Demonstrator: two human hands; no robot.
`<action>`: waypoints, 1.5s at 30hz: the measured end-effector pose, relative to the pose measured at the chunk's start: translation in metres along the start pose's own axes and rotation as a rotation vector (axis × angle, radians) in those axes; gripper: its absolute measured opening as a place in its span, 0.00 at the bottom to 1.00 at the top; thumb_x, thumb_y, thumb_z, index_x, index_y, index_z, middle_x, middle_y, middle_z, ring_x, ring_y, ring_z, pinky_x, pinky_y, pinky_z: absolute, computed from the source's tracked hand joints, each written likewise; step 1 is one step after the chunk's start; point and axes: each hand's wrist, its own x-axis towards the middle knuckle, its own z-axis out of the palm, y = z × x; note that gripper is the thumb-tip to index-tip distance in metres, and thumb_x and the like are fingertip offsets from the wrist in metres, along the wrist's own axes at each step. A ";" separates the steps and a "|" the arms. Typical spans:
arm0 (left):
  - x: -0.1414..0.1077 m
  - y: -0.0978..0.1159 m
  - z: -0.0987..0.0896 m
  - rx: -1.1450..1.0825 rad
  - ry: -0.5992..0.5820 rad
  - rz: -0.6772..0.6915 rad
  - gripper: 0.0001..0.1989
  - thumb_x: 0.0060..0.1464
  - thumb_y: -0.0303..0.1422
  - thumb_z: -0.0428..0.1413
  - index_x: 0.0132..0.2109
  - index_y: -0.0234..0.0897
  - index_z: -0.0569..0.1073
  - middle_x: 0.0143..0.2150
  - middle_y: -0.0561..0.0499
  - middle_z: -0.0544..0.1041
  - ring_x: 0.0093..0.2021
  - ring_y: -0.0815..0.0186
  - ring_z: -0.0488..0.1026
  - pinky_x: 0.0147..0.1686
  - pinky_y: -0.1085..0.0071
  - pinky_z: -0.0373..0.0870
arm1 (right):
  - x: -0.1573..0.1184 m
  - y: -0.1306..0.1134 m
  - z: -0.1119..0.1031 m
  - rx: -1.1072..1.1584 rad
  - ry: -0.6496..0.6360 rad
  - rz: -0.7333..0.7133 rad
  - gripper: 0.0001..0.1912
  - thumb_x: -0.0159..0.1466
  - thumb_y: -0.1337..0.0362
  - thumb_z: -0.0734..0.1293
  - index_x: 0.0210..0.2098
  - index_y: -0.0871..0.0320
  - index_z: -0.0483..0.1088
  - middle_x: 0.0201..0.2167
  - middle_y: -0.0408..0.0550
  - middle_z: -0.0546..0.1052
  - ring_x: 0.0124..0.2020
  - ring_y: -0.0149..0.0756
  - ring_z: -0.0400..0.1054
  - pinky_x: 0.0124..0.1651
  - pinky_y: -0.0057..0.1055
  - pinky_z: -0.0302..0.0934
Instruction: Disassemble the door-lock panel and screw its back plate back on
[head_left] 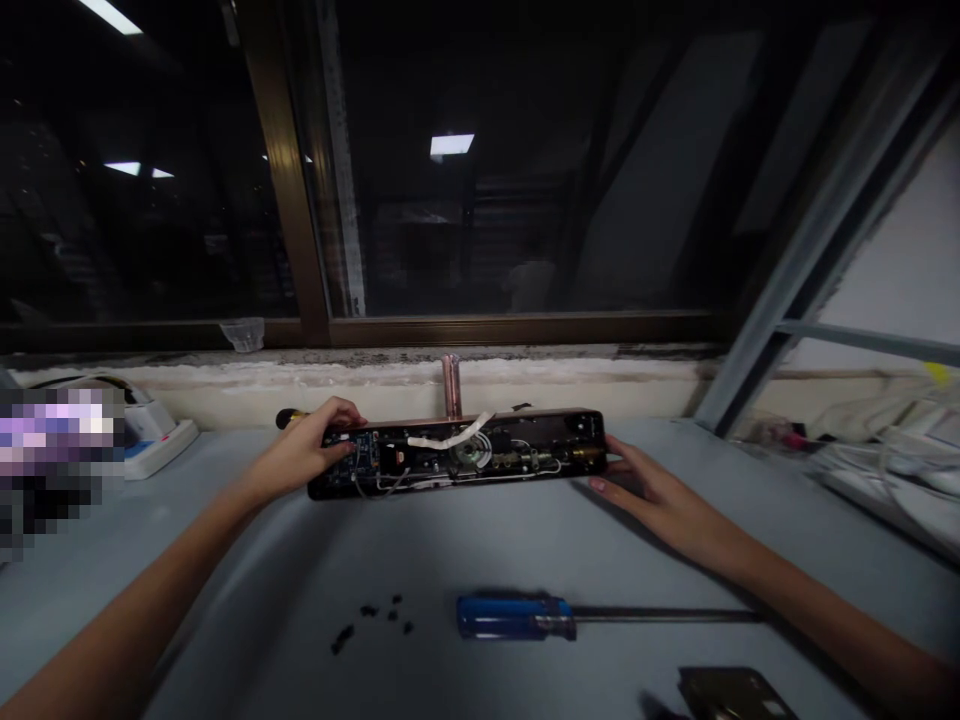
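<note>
A long casing, apparently an electronic door lock, is held a little above the table with its inside facing me. A blue circuit board, thin wires and a pale ribbon-like strip show in it. A copper-coloured handle sticks up behind it. My left hand is closed on the left end, thumb over the circuit board and fingers behind the top edge. At the right end my right hand grips the corner, with some fingertips hidden behind the casing.
In front lies a blue-handled screwdriver, its shaft pointing right. Several small black screws are scattered to its left. A dark metal part sits at the bottom right. Behind the casing is a black-and-yellow handle; a power strip stands left.
</note>
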 end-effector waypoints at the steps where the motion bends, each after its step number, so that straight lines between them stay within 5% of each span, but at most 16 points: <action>1: 0.001 0.000 0.000 -0.002 0.001 0.002 0.11 0.50 0.30 0.51 0.42 0.41 0.62 0.44 0.47 0.76 0.47 0.60 0.73 0.46 0.60 0.68 | 0.000 0.000 0.000 -0.002 0.003 -0.005 0.39 0.54 0.41 0.60 0.58 0.57 0.57 0.45 0.54 0.74 0.44 0.47 0.70 0.49 0.46 0.64; 8: 0.001 -0.004 0.001 0.204 -0.014 0.001 0.09 0.52 0.32 0.52 0.42 0.41 0.64 0.38 0.51 0.76 0.39 0.61 0.73 0.39 0.63 0.68 | 0.000 0.001 0.001 0.003 -0.020 -0.012 0.38 0.56 0.43 0.61 0.60 0.56 0.54 0.48 0.54 0.73 0.45 0.46 0.70 0.51 0.47 0.63; 16: 0.000 0.001 -0.004 0.101 -0.062 0.005 0.12 0.51 0.28 0.49 0.44 0.40 0.65 0.44 0.48 0.75 0.46 0.60 0.72 0.45 0.60 0.67 | -0.001 -0.001 -0.001 0.000 -0.023 0.016 0.42 0.54 0.40 0.60 0.60 0.60 0.54 0.48 0.57 0.72 0.47 0.48 0.68 0.52 0.47 0.62; 19: -0.002 0.001 -0.005 0.098 -0.051 0.112 0.14 0.49 0.24 0.46 0.43 0.40 0.65 0.53 0.46 0.71 0.53 0.61 0.68 0.50 0.58 0.65 | -0.001 -0.003 -0.002 -0.009 -0.019 0.009 0.40 0.55 0.41 0.60 0.59 0.58 0.55 0.47 0.55 0.73 0.46 0.48 0.69 0.51 0.47 0.63; 24: -0.005 0.011 -0.007 0.449 -0.088 0.367 0.16 0.46 0.20 0.48 0.38 0.41 0.73 0.60 0.47 0.64 0.59 0.52 0.60 0.54 0.49 0.56 | 0.000 -0.003 -0.002 0.002 -0.002 -0.002 0.39 0.54 0.40 0.60 0.58 0.57 0.56 0.48 0.55 0.73 0.46 0.48 0.69 0.50 0.45 0.64; 28: -0.013 0.032 -0.007 0.588 -0.119 0.482 0.16 0.45 0.20 0.49 0.38 0.41 0.75 0.50 0.47 0.71 0.50 0.55 0.66 0.48 0.56 0.61 | 0.001 -0.002 -0.001 0.021 -0.012 -0.012 0.39 0.54 0.40 0.60 0.58 0.58 0.57 0.51 0.57 0.70 0.47 0.47 0.68 0.52 0.46 0.62; 36: -0.028 0.039 0.004 0.729 -0.322 0.382 0.12 0.48 0.19 0.50 0.34 0.38 0.73 0.34 0.50 0.72 0.31 0.65 0.70 0.32 0.69 0.63 | 0.001 -0.001 -0.001 0.014 -0.002 -0.020 0.37 0.55 0.42 0.60 0.57 0.56 0.57 0.43 0.55 0.75 0.42 0.47 0.70 0.46 0.47 0.65; 45: -0.055 0.028 0.019 0.538 -0.109 0.510 0.12 0.57 0.21 0.44 0.35 0.37 0.70 0.33 0.52 0.72 0.28 0.69 0.67 0.28 0.72 0.61 | 0.001 -0.002 -0.001 -0.008 0.005 -0.012 0.37 0.55 0.41 0.60 0.57 0.56 0.57 0.44 0.55 0.74 0.42 0.47 0.70 0.49 0.48 0.63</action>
